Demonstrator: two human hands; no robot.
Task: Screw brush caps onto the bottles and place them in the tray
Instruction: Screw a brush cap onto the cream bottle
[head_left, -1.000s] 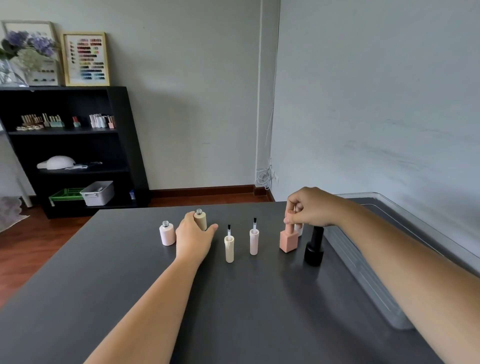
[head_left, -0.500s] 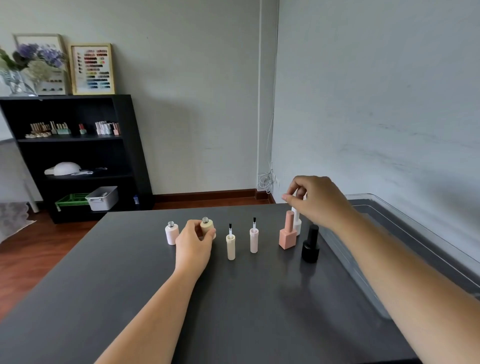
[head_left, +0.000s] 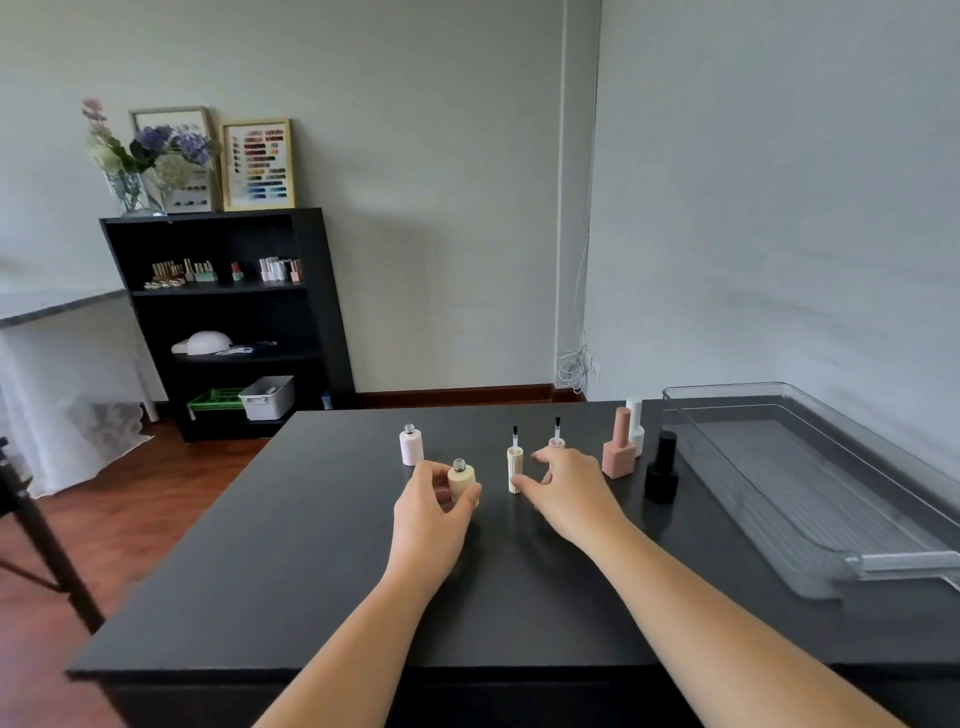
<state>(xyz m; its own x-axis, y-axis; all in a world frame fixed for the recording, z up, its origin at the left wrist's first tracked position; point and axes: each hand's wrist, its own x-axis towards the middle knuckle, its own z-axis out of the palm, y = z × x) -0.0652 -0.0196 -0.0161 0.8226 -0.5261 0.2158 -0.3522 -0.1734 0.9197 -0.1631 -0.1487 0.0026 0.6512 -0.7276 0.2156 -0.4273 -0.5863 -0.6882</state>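
Our left hand (head_left: 431, 514) has its grip clamped on the cream bottle (head_left: 461, 480). The thumb is on the near right side and the fingers curl round the left. The bare threaded neck points up, uncapped. The fingers hide the bottle's base, so we cannot tell whether it rests on the bench (head_left: 311, 571) or sits just above it.

Our right hand (head_left: 571, 493) is just beside it, its grip apart, with thumb and fingers spread and holding nothing. The thumb tip either touches or just misses the foot of the cream brush cap (head_left: 515, 467); we cannot tell which. That cap stands upright between our two hands, brush pointing up. Behind the right fingers stands the pink brush cap (head_left: 557, 441), also brush up, its lower part hidden by the hand.

Left of the cream bottle and farther back, the pink bottle (head_left: 411, 448) stands upright and uncapped, apart from the hand. Right of our right hand we see three capped bottles. The salmon bottle (head_left: 618, 452) has the white bottle (head_left: 635, 426) just behind it, and the black bottle (head_left: 662, 470) stands nearer us. The clear tray (head_left: 769, 467) lies along the bench's right side, near the black bottle.

Against the far wall stands a black shelf (head_left: 228, 312) with a vase of flowers (head_left: 140, 161) and a framed colour chart (head_left: 258, 163) on top.
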